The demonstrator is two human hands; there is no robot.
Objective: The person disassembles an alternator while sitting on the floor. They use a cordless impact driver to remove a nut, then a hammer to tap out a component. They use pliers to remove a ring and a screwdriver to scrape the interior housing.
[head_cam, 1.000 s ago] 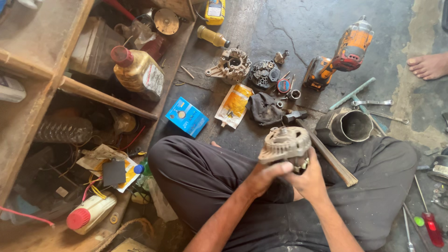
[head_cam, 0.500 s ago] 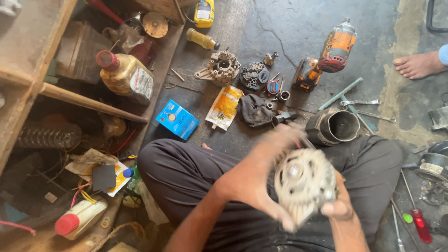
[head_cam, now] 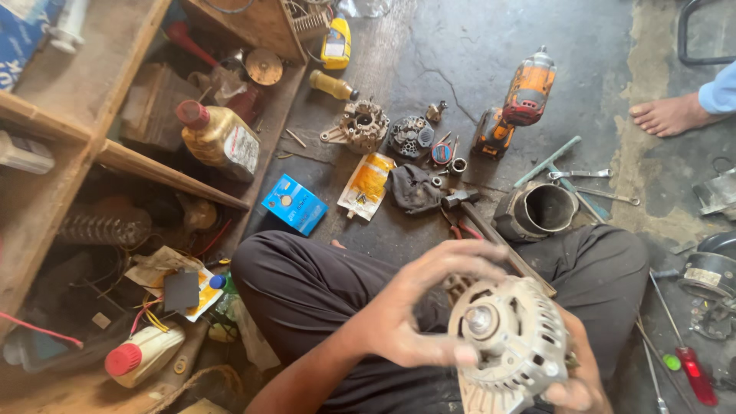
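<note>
Since the earlier pictures the alternator (head_cam: 510,345) has come up off the lap toward the camera and been turned, so its shaft end now faces upward. It sits low in the view, above the crossed legs of the person seated on the floor, well clear of the loose parts spread along the floor's far side.

Left hand (head_cam: 418,310) is spread over the near flank of the housing, fingers (head_cam: 460,261) curled across the top rim, thumb pressed beside the shaft; it is closed on the casing, not wide open. Right hand (head_cam: 575,387) cups the underside at the bottom edge of the view, mostly hidden, but what shows looks wrapped under the body in support.

Judging by the ribbed cast metal shell and its bulk, the alternator is probably heavy and wholly stiff, so two hands suit it. Vent slots and ribs give good purchase on the rim, though grease could make it slick. Best hold is likely around the housing, not by the thin shaft. A hammer (head_cam: 491,230) and a metal cylinder (head_cam: 537,211) lie on the floor just beyond the knees.
</note>
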